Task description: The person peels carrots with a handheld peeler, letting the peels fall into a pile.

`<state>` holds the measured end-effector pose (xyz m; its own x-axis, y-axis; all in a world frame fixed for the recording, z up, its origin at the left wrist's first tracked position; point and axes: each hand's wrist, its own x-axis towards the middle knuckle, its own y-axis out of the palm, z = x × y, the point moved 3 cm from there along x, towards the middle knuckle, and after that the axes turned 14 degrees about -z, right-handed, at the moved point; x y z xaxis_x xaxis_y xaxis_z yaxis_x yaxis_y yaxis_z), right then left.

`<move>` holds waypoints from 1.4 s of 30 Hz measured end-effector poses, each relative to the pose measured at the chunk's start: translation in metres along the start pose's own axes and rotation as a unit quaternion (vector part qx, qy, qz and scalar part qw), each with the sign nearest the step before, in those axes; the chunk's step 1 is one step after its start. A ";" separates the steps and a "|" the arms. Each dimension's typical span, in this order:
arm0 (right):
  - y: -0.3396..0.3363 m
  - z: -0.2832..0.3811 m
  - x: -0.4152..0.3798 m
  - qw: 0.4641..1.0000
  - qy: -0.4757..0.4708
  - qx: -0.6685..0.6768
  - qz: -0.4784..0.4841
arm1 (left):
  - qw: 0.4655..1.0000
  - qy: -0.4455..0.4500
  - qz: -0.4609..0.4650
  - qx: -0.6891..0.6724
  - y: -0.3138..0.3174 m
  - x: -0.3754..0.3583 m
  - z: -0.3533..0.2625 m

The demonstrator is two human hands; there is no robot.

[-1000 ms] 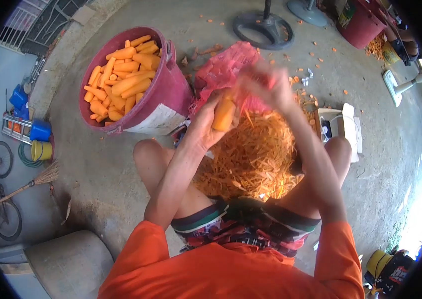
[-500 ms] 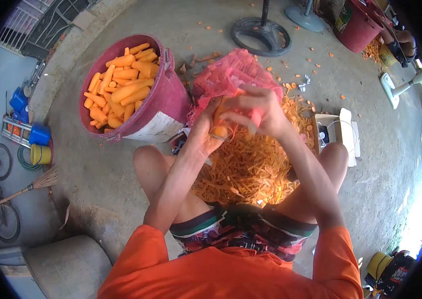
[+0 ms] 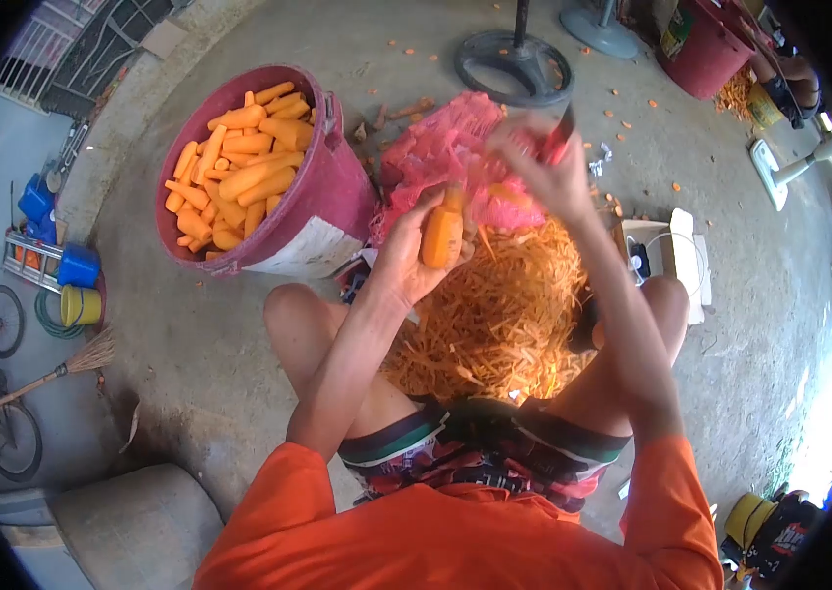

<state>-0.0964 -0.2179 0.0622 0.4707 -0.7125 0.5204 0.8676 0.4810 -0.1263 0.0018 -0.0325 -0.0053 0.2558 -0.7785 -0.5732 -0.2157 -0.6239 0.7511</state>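
My left hand [image 3: 411, 254] grips a carrot [image 3: 442, 238], thick rounded end toward me and narrow end pointing away. Raised to the right of it, my right hand [image 3: 555, 175] is closed around a red-handled peeler [image 3: 555, 147]; motion blurs the fingers, and a dark part sticks out above the handle. The peeler is apart from the carrot. Beneath both hands lies a large heap of orange carrot peelings [image 3: 494, 324], between my knees. A pink mesh bag [image 3: 435, 147] sits just beyond the hands.
A maroon tub [image 3: 337, 187] full of peeled carrots [image 3: 249, 177] stands at the left. An open white box [image 3: 676, 261] is beside my right knee. Round stand bases [image 3: 480, 84] and another maroon tub [image 3: 706, 59] are farther off, near another person's leg [image 3: 799, 79].
My right hand has lifted the peeler off the carrot, moving up and right. My left hand still holds the carrot, now more exposed.
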 end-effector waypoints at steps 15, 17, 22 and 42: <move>0.004 -0.015 -0.004 0.998 0.004 0.049 0.034 | 0.999 -0.030 0.010 -0.025 -0.016 0.001 -0.002; 0.008 -0.004 -0.014 0.994 0.011 0.085 0.071 | 1.000 -0.005 0.025 0.002 -0.013 0.003 -0.003; 0.014 0.013 -0.021 0.986 -0.123 -0.015 0.114 | 0.996 0.060 -0.037 0.056 -0.012 -0.002 -0.003; -0.001 -0.014 0.001 0.998 0.007 0.052 0.042 | 0.994 -0.082 0.060 -0.033 -0.006 0.002 0.001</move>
<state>-0.0944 -0.2257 0.0507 0.5442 -0.6738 0.4999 0.8036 0.5897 -0.0800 0.0028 -0.0300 -0.0114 0.0731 -0.8511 -0.5199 -0.1708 -0.5243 0.8342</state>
